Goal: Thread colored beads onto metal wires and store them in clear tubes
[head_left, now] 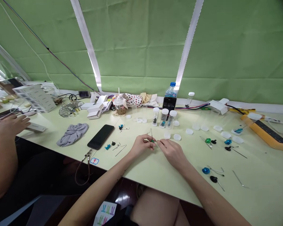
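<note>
My left hand [141, 145] rests on the pale table [155, 169], its fingers pinched on a small green part with a bent wire [151, 138] rising from it. Right beside it, my right hand [171, 150] is closed in a pinch on a thin metal wire [163, 144] that points toward the green part. The two hands nearly touch at their fingertips. Three clear vials with white caps [164, 117] stand just behind the hands.
A black phone [101, 136] and grey cloth [73, 133] lie to the left. Loose white caps [204, 128], coloured parts and wires [213, 175] are scattered to the right. A yellow power strip [265, 131] sits far right. Another person's hand [8, 125] works at far left.
</note>
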The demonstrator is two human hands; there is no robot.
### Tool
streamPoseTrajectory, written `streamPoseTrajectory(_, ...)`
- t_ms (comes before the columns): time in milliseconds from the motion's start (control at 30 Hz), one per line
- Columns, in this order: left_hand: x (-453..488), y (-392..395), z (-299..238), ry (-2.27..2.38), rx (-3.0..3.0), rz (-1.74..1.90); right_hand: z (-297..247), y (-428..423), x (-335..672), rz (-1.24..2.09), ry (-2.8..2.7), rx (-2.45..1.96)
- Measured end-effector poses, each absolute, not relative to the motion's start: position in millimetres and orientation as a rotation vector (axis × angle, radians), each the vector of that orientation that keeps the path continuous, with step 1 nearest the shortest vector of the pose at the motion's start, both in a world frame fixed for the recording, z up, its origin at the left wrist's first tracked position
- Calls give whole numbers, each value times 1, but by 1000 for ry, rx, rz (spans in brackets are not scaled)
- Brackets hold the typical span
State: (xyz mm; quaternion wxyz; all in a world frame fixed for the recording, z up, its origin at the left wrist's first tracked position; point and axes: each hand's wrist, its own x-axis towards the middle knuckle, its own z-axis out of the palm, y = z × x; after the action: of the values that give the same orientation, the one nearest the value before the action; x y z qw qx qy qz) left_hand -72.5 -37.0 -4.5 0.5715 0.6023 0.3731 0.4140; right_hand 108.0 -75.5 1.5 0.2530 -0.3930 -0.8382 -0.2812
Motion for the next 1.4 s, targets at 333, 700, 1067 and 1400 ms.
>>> streamPoseTrajectory(333, -71, -36, -9, 887, 1441, 1017, -1, -75, 109, -778, -2311, -1075)
streamPoseTrajectory(700, -70, -41, -5, 900, 1546, 1068, 1, -77, 109, -718, -2366, -1130)
streamPoseTrajectory(1067, -70, -41, 1, 885, 1467, 1026, 2, -77, 111, -687, -2380, -1155)
streamPoseTrajectory(1400, -70, -39, -2, 873, 1509, 940, 2, -75, 116, -466, -2363, -1142)
